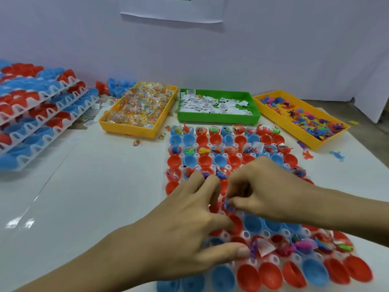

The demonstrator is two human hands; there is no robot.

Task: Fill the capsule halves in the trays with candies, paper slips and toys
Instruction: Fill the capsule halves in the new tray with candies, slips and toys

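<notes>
Drop the tiny blue toy (227, 205) straight down into the red cup under the fingertips (232, 202) of the right hand (265, 190), pinched tight on it. Keep the left hand (189, 220) flat, fingers spread, pressing the white tray (245, 234) still. Beyond the fingers: yellow bin (126, 126) of candies, green bin (219, 119) of paper slips, second yellow bin (315, 144) of toys. Near the left thumb: cups filled already.
</notes>
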